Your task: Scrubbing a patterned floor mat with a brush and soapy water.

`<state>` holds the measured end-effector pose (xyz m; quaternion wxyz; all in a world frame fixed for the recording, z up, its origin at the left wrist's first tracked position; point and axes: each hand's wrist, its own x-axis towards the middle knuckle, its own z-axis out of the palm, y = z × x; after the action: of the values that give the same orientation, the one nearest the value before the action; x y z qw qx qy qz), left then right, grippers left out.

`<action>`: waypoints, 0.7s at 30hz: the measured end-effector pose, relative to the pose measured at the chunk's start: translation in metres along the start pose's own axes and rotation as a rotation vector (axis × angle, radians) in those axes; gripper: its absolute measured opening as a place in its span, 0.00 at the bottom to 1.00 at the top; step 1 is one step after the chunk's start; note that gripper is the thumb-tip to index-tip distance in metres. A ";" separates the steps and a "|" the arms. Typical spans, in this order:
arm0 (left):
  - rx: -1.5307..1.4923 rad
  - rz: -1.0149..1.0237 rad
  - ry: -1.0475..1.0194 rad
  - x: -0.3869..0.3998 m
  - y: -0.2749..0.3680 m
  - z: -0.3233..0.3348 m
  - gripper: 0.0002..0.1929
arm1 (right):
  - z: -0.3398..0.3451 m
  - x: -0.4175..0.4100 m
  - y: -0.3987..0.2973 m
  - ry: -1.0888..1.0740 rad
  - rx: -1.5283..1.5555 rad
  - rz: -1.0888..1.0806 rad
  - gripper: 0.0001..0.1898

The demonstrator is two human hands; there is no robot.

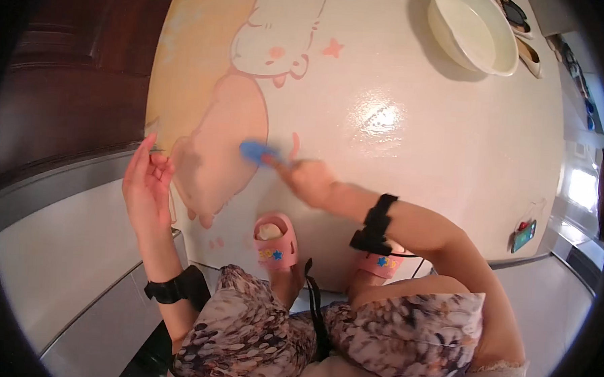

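Note:
My right hand [310, 181] grips a blurred blue object [255, 151], perhaps a scrubbing brush, over the printed animal's pink body. Under it lies a pale mat [344, 140] with pink cartoon animals, its surface wet and shining in the middle. My left hand [148, 187] is raised at the mat's left edge, beside the wall base, palm partly turned up. Its fingers are loosely bent and I see nothing held in them. Both wrists wear black bands.
A white plastic basin [475, 34] with whitish liquid stands at the far right. Shoes [529, 57] sit behind it. A phone [524, 236] lies at the mat's right edge. Dark wooden panelling [74, 77] rises on the left. My feet, in pink clogs [277, 240], are on the near edge.

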<state>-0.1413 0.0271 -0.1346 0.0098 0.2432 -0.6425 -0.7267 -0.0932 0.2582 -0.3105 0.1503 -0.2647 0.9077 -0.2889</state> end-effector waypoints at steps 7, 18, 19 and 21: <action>0.095 0.080 0.196 -0.030 -0.002 -0.053 0.17 | -0.073 0.086 0.115 0.176 -0.215 0.288 0.13; 0.114 0.041 0.373 -0.058 -0.006 -0.089 0.17 | 0.033 0.047 -0.009 -0.267 -0.079 -0.183 0.39; 0.116 0.036 0.343 -0.057 -0.007 -0.088 0.18 | 0.038 0.046 -0.016 -0.368 0.071 -0.207 0.41; 0.137 0.042 0.328 -0.057 -0.006 -0.086 0.18 | 0.029 0.044 -0.014 -0.460 0.047 -0.228 0.38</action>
<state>-0.0583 -0.0332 -0.1254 0.1131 0.3449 -0.6851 -0.6316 -0.1110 0.2100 -0.3302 0.3255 -0.4208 0.8068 -0.2571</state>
